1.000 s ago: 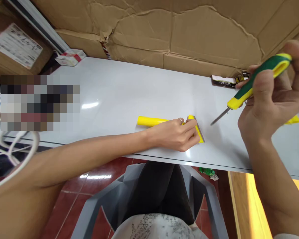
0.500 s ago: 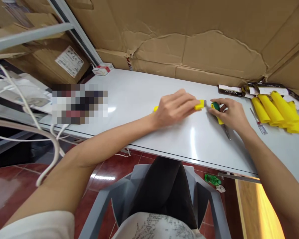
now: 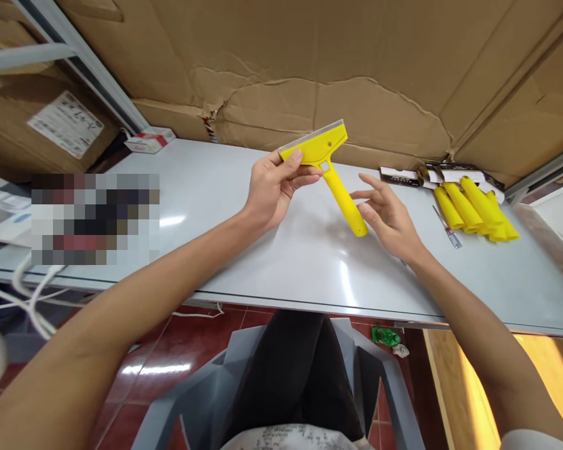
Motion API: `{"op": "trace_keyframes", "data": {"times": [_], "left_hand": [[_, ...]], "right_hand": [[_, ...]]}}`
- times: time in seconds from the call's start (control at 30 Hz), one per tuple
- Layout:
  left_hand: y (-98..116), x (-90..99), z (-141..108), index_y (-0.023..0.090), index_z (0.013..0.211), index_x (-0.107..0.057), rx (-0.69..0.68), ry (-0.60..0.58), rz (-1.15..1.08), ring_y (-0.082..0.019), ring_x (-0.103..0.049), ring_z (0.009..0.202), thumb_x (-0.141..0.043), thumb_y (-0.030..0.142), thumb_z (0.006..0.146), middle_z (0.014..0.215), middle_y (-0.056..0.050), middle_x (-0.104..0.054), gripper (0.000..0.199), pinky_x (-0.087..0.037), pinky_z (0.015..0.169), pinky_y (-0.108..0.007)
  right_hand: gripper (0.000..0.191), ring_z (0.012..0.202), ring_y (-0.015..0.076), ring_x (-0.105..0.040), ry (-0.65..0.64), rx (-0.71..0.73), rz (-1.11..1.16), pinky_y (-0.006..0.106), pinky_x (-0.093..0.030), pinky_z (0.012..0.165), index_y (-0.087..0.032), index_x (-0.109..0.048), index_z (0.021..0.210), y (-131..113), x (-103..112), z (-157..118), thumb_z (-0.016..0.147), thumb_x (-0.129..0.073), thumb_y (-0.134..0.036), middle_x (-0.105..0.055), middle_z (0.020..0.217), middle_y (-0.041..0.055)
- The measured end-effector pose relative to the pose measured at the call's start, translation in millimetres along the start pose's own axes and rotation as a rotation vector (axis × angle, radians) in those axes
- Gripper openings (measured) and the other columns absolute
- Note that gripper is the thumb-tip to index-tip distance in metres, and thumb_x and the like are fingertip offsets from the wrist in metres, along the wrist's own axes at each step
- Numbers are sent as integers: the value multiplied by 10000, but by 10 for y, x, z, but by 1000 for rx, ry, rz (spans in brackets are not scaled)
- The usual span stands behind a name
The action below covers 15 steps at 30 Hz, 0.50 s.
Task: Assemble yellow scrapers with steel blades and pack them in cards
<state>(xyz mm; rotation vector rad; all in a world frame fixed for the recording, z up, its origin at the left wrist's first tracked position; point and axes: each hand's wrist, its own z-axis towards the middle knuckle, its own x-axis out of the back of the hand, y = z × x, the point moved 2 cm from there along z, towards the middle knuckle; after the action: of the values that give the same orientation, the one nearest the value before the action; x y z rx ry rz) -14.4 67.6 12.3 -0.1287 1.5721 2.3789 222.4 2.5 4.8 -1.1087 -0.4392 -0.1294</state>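
Observation:
A yellow scraper (image 3: pixel 342 199) with a metal blade along its wide head is held up above the white table. My left hand (image 3: pixel 274 187) pinches the head, thumb on the near face, with a ring on one finger. The handle slants down to the right. Beside the handle's lower end is my right hand (image 3: pixel 388 219), its fingers apart and holding nothing; whether a fingertip touches the handle I cannot tell. The green-and-yellow-handled tool is not visible.
Several yellow tubular handles (image 3: pixel 471 203) lie at the right, with a clear-handled screwdriver (image 3: pixel 453 236) beside them. Behind are opened black-and-white boxes (image 3: pixel 398 176). A small red-and-white box (image 3: pixel 150 140) sits at the back left. Cardboard (image 3: pixel 328 112) stands along the back edge.
My left hand has lifted the scraper and turned it so its blade points up and away. My right hand has let go of the green-and-yellow-handled tool. The camera view has shifted right.

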Motion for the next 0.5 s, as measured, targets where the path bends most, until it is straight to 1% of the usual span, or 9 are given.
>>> {"op": "trace_keyframes", "data": {"times": [0.07, 0.1, 0.17, 0.23, 0.3, 0.37, 0.43, 0.5], "left_hand": [[-11, -26, -31, 179, 1011, -699, 106, -16, -91, -166, -797, 947, -767, 517, 925, 1019, -59, -805, 355, -664, 864, -247], [-11, -40, -45, 171, 1012, -715, 150, -36, -123, -158, -793, 939, -785, 484, 916, 1012, -58, -803, 334, -657, 857, -231], [-15, -55, -53, 165, 1004, -736, 201, -98, -146, -153, -785, 901, -828, 459, 878, 1005, -57, -798, 333, -648, 799, -220], [-41, -44, -34, 172, 980, -745, 206, -162, -109, -162, -775, 877, -863, 487, 831, 1033, -65, -790, 368, -636, 725, -231], [-91, 1, -3, 184, 990, -752, 168, -176, -17, -174, -763, 892, -853, 524, 826, 1084, -77, -783, 390, -626, 696, -251], [-149, 66, 17, 195, 1050, -758, 94, -142, 134, -181, -747, 918, -793, 525, 877, 1096, -87, -778, 375, -627, 714, -275], [-200, 115, 27, 207, 1103, -751, 5, -104, 310, -184, -729, 942, -716, 478, 933, 1096, -85, -773, 322, -624, 736, -291], [-246, 95, 54, 218, 1076, -751, -81, -132, 484, -188, -717, 979, -655, 379, 951, 1084, -71, -768, 226, -611, 771, -298]], "right_hand": [[657, 849, 190, -733, -85, -118, 161, 353, -617, 738, -312, -434, 1583, -24, -18, -19, 1000, -616, -555, -760, 1161, 69], [643, 801, 183, -718, -120, -168, 224, 338, -603, 695, -307, -454, 1578, -31, -20, -28, 1006, -605, -559, -771, 1091, 61], [573, 774, 175, -688, -148, -219, 307, 315, -569, 655, -300, -552, 1519, -29, -2, -38, 1008, -605, -554, -767, 984, 45], [482, 759, 162, -655, -125, -215, 337, 292, -525, 620, -300, -662, 1412, -1, 39, -34, 1002, -618, -550, -740, 915, 30], [415, 712, 141, -612, -65, -201, 336, 272, -475, 578, -298, -734, 1301, 42, 100, -10, 983, -650, -552, -705, 862, 18], [369, 655, 119, -567, 28, -178, 354, 265, -438, 541, -288, -774, 1184, 79, 186, 36, 960, -678, -564, -672, 832, 10], [337, 628, 110, -549, 176, -115, 413, 267, -434, 527, -274, -777, 1075, 110, 315, 100, 941, -699, -574, -652, 828, 5], [312, 623, 113, -556, 343, -12, 448, 278, -462, 544, -276, -757, 1042, 153, 483, 165, 935, -709, -566, -644, 822, -4]]}}
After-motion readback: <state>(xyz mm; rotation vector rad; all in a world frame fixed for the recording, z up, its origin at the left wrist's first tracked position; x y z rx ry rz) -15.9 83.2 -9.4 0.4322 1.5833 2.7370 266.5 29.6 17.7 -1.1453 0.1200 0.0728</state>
